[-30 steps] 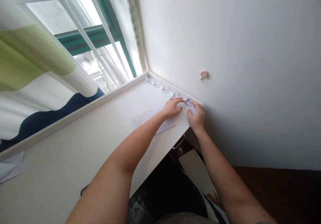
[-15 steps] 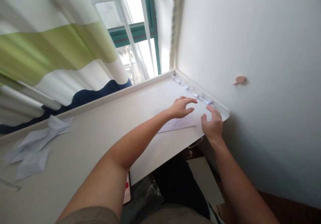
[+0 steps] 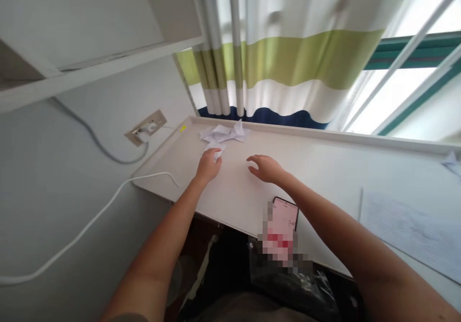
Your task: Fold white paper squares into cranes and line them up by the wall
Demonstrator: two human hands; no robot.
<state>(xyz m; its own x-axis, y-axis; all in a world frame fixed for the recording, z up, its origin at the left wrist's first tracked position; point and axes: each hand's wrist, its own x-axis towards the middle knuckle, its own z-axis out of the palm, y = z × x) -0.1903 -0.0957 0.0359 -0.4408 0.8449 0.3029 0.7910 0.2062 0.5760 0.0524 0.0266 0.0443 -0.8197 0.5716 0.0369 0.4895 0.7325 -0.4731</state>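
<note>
My left hand [image 3: 208,166] is at the left part of a white desk [image 3: 230,199], with its fingers closed on a small piece of folded white paper [image 3: 215,148]. That piece lies just in front of a loose heap of folded white paper [image 3: 224,133] by the window edge. My right hand [image 3: 265,168] hovers over the bare desk top to the right, fingers apart and holding nothing.
A phone [image 3: 284,216] with a pixelated screen lies at the desk's front edge. A printed sheet [image 3: 406,230] lies at the right. A wall socket plate [image 3: 146,127] and white cable [image 3: 90,221] are at the left, below a shelf [image 3: 108,57]. A striped curtain [image 3: 288,67] hangs behind.
My head has turned left, away from the wall corner and its row of folded paper. Both hands have moved left along the desk, and my left hand has reached the folded paper.
</note>
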